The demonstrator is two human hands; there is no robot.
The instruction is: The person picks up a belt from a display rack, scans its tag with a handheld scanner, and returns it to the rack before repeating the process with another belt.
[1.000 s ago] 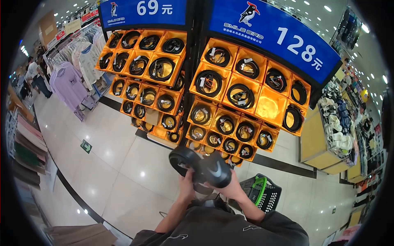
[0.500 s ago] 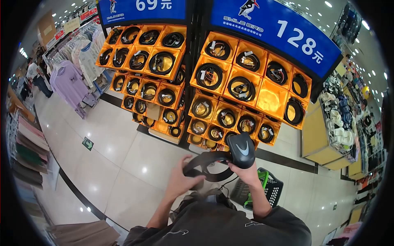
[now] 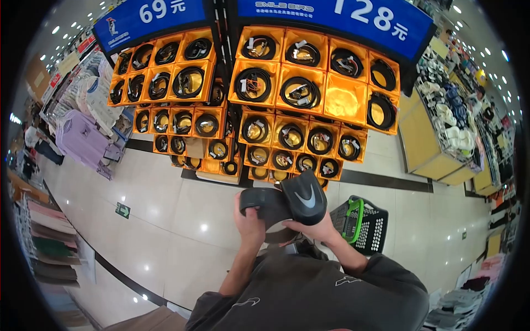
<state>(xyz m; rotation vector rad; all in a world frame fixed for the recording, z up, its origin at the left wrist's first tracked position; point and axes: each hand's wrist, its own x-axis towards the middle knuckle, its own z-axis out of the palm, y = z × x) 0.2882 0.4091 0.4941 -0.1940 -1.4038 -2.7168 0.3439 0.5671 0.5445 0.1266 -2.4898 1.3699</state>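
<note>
A wide black belt [image 3: 270, 205], coiled into a loop, is held in front of my chest. My left hand [image 3: 250, 223] grips its left side, with the thumb inside the loop and the fingers round the outside. At the loop's lower right edge, my right hand [image 3: 314, 227] is closed on the belt, its fingers partly covered. Just above that hand is a black rounded object [image 3: 305, 198] with a silver curved mark. It hides part of the belt, and I cannot make out its kind or how it is held.
Ahead, a display rack holds coiled belts in orange boxes [image 3: 314, 71] under blue price signs [image 3: 337, 22]. A black shopping basket [image 3: 369, 226] with a green handle stands on the floor at my right. Clothes racks [image 3: 83, 138] are at left, a shoe stand [image 3: 436, 132] at right.
My left hand, which was spread beside the belt, has closed round its left side. The loop has turned and tilted. My view has shifted, so the rack appears higher and farther left.
</note>
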